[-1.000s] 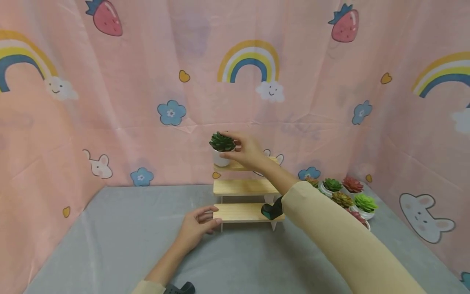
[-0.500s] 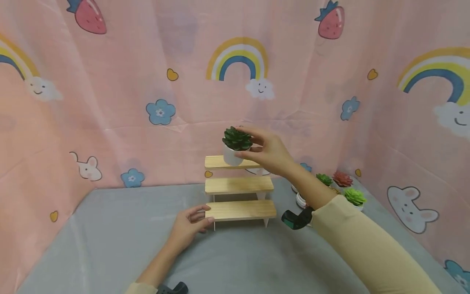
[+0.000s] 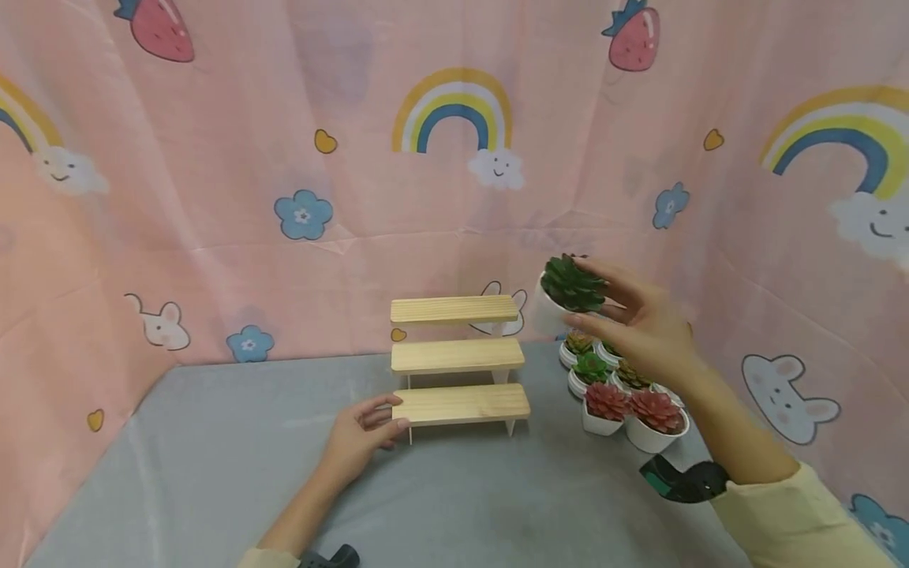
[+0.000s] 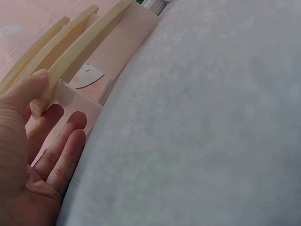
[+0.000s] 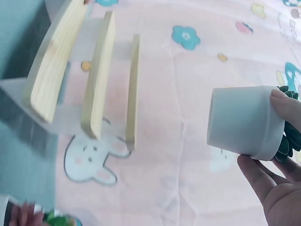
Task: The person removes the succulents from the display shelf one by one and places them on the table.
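My right hand [image 3: 639, 319] holds a dark green succulent in a white pot [image 3: 564, 292] in the air, to the right of the three-step wooden shelf [image 3: 458, 355] and above the other pots. In the right wrist view the fingers [image 5: 287, 110] curl round the white pot [image 5: 244, 122] at its rim, with the wooden shelf [image 5: 96, 80] to the left. My left hand [image 3: 362, 434] grips the left end of the lowest step; in the left wrist view the thumb [image 4: 26, 92] lies on the wooden shelf [image 4: 70, 56]. All three steps are bare.
Several small potted succulents [image 3: 618, 390], green, red and brownish, stand grouped on the grey cloth [image 3: 284, 489] right of the shelf. Pink patterned curtains [image 3: 213, 197] close off the back and both sides.
My right hand has lifted the green succulent pot off the top step and carried it to the right, over the group of pots. The left hand has stayed on the bottom step.
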Tool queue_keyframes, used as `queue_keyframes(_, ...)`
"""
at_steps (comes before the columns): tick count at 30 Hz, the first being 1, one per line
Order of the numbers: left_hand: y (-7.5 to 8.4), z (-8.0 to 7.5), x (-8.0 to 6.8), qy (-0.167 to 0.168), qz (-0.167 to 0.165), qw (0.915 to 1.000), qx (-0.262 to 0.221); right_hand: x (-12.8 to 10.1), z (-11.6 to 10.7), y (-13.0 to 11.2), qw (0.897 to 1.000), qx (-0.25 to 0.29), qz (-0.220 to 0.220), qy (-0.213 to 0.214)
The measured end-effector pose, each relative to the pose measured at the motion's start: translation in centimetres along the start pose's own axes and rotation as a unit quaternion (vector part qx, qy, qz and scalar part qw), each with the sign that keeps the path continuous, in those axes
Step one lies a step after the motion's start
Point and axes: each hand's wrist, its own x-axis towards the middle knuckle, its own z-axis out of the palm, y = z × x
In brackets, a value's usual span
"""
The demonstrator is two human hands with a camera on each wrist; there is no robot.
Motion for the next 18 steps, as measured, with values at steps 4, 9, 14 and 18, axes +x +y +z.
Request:
queue_keyframes(4, 0.0, -0.1, -0.2, 0.006, -0.006, 1.0, -0.001, -1.9, -2.3, 1.1, 0.999, -0.02, 0.007, 0.031)
queue_keyframes(9, 0.0, -0.2, -0.2, 0.01, -0.007, 0.9999, 0.002, -4.1, -4.8, 2.8, 0.996, -0.055, 0.05, 0.046)
queue_keyframes(14, 0.0, -0.1, -0.1, 0.007, -0.008, 0.9999, 0.006, -6.5, -6.7, 4.8, 0.988, -0.105, 0.095, 0.069)
queue_keyframes(18, 0.0, -0.1, 0.0, 0.001, -0.006, 1.0, 0.004, -8.6, -8.0, 6.9, 0.981, -0.122, 0.119, 0.09)
